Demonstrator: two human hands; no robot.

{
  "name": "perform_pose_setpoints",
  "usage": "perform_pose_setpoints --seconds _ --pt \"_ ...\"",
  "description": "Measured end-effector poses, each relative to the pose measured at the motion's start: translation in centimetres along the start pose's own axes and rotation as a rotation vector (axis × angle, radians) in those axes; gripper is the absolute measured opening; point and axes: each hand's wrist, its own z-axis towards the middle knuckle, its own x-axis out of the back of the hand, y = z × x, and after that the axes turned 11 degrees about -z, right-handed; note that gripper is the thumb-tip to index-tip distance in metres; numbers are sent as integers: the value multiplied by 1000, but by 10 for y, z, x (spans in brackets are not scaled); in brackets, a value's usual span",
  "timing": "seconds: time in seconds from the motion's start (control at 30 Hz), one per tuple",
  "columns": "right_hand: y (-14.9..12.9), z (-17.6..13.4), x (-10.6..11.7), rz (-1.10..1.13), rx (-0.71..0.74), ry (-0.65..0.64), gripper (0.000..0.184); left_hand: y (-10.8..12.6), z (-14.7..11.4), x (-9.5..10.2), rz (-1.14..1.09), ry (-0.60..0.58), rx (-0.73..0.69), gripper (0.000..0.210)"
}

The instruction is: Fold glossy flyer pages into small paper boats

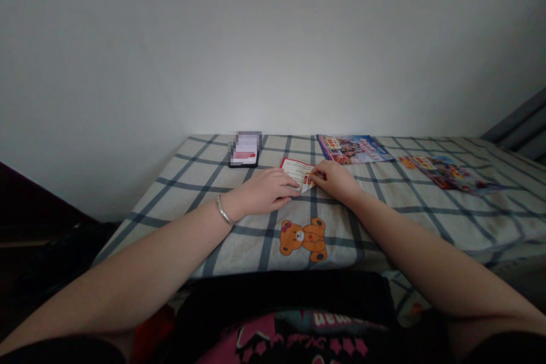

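A small white printed card (pixel 294 168) with a red edge and small red marks lies on the checked cloth in front of me. My left hand (pixel 268 189), with a silver bangle at the wrist, rests palm down, its fingers stretched over the card's near left part. At the card's right side my right hand (pixel 335 179) has thumb and forefinger pinched together on its edge. The fingers of both hands cover parts of the card.
A phone (pixel 245 149) with a lit screen, blurred out, lies at the back left. Two colourful printed sheets, one purple-blue booklet (pixel 356 149) and another booklet (pixel 454 173), lie to the right. The checked cloth (pixel 183 182) bears a bear print. A white wall stands behind.
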Motion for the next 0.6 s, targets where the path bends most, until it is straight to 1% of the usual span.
perform_pose_setpoints --seconds 0.23,0.4,0.6 --pt "-1 2 2 -34 -12 -36 20 -1 1 -5 -100 7 54 23" --pt "-2 3 2 -33 -26 -40 20 0 2 -6 -74 3 116 27" --pt "-3 4 1 -39 -17 -38 16 1 3 -7 -106 -20 84 26"
